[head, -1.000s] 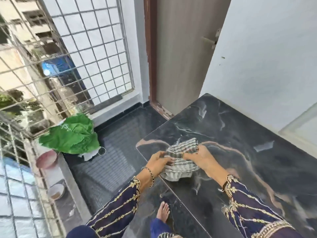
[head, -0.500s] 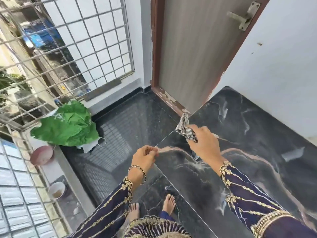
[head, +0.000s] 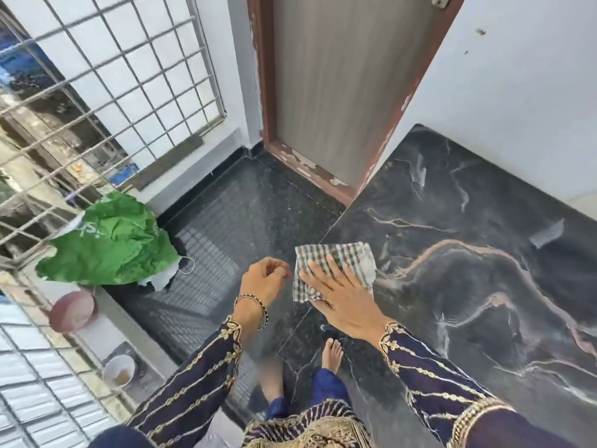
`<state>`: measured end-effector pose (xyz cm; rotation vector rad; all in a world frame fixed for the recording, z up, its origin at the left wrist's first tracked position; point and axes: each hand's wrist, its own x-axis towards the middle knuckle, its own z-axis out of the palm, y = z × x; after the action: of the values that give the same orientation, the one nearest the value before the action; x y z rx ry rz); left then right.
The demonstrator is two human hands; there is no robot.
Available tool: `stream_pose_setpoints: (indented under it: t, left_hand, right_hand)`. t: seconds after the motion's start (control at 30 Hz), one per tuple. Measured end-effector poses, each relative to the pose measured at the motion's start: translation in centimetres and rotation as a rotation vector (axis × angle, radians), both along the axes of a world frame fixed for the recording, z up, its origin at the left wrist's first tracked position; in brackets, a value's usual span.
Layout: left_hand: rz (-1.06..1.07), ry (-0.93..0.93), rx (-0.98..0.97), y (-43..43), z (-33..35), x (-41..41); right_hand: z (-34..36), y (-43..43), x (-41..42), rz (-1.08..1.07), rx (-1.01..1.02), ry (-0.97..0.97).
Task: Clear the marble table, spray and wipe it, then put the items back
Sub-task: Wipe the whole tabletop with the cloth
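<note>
A grey checked cloth (head: 347,255) lies spread flat at the near left corner of the black marble table (head: 468,270), its left part hanging over the edge. My right hand (head: 339,292) presses on the cloth with straight, spread fingers. My left hand (head: 263,279) hovers just left of the table edge over the floor, fingers loosely curled and holding nothing. The veined marble top shows nothing else on it.
A crumpled green bag (head: 109,244) lies on the dark floor by the window grille (head: 106,101). A pink bowl (head: 72,310) and a white cup (head: 119,371) sit on the ledge at left. A grey door (head: 339,85) stands beyond the table's far corner. My bare feet (head: 332,354) are beside the table.
My right hand, which held the bunched cloth lifted at the table edge, has laid it flat and now presses on it. My left hand let go of the cloth and drew left.
</note>
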<state>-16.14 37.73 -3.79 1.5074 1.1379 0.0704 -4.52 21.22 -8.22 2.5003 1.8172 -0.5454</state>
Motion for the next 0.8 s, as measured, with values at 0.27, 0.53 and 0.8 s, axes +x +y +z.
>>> stream_pose_setpoints:
  t: [0.27,0.53,0.8]
  left_hand:
    - [-0.115,-0.038,-0.039,-1.0,0.6,2.8]
    - [-0.227,-0.025,-0.056,-2.6,0.1,4.1]
    - [-0.260,-0.033,-0.027,-3.0,-0.6,5.5]
  right_hand:
    - [0.2,-10.5,-0.5,-0.069,-0.061,-0.048]
    - [1.1,-10.4,2.4,-0.060,-0.147,-0.009]
    - [1.3,-5.9,13.9,-0.412,-0.181,0.270]
